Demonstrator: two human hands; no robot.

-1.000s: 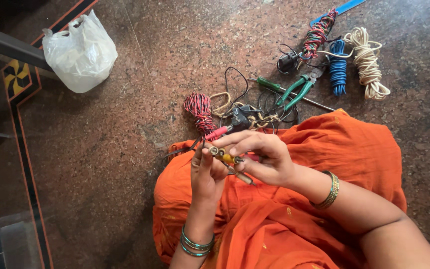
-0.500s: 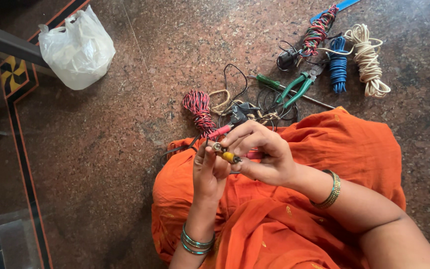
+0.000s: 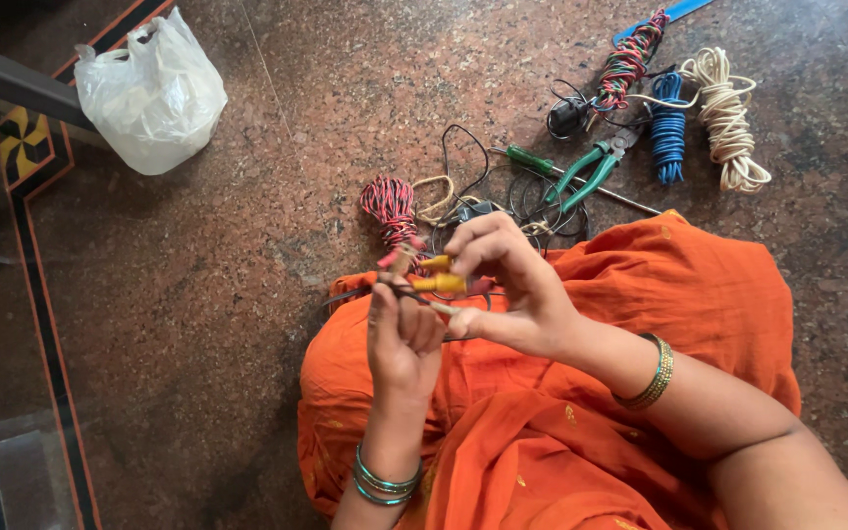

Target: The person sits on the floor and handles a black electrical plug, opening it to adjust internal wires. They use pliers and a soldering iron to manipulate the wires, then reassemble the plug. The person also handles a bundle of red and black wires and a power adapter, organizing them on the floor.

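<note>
Gripping two yellow plugs, right hand, left hand pinching their cable, four wire coils behind

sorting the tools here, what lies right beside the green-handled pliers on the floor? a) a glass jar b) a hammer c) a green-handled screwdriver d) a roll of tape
c: a green-handled screwdriver lies on the stone floor right next to the green-handled pliers.

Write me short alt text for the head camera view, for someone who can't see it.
Seen from above, a person in orange cloth holds a cable with yellow plugs between the left hand and right hand. On the stone floor beyond lie green-handled pliers, coils of red, blue and cream wire, and a white plastic bag.
</note>
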